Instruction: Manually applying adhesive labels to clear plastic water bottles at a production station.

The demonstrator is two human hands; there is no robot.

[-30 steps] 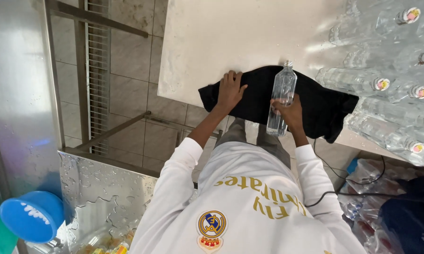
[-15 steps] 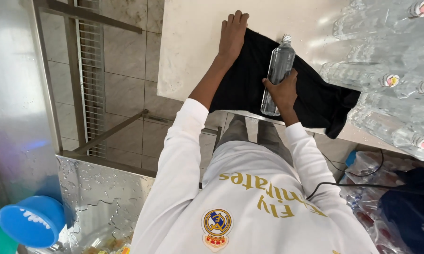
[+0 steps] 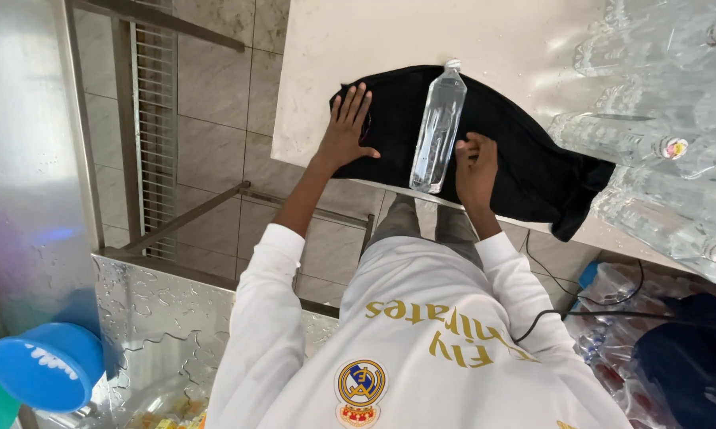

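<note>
Head view: a clear plastic bottle (image 3: pixel 437 131) lies on its side on a black cloth (image 3: pixel 525 159), cap end pointing away from you, base near the table's (image 3: pixel 421 40) front edge. The cloth is spread over that front edge, and its right corner hangs off

1. Left hand (image 3: pixel 346 131): the palm rests flat on the left end of the cloth, fingers spread, gripping nothing. Keep the palm down so the cloth cannot slide on the wet tabletop

2. Right hand (image 3: pixel 476 163): it sits on the cloth just right of the bottle's lower half, fingers curled. Whether the fingertips touch the bottle cannot be told from this angle. It is not closed around the bottle

3. To dry the bottle well, judged from this layout, roll it across the cloth with light pressure along its whole length. Do not press the thin wall hard; it is likely to dent

4. Keep the roll short. A stack of similar bottles (image 3: pixel 668 147) lies just right of the cloth, and the base of your bottle is close to the table edge, so it could slip off toward the tiled floor (image 3: pixel 215 151)
</note>
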